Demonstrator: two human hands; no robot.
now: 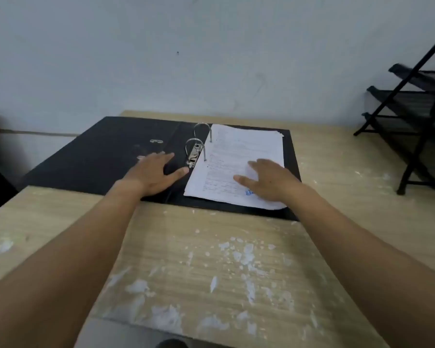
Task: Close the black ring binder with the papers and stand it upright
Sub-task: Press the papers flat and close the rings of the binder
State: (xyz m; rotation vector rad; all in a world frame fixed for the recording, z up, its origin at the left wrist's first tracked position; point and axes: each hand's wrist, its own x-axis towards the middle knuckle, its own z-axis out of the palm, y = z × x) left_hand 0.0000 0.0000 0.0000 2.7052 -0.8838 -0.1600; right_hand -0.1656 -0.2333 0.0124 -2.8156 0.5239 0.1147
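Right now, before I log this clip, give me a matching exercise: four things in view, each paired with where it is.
Things:
1. left hand
2. right hand
3. metal rings
4. black rack

Places:
A. on the stack of papers
B. far right, beside the table
C. on the open binder's bare left cover
D. upright along the binder's spine

Pairs: 1-C, 2-A, 3-D, 4-B

The black ring binder (pixel 106 149) lies open flat, papers (pixel 239 162) stacked on its right half.
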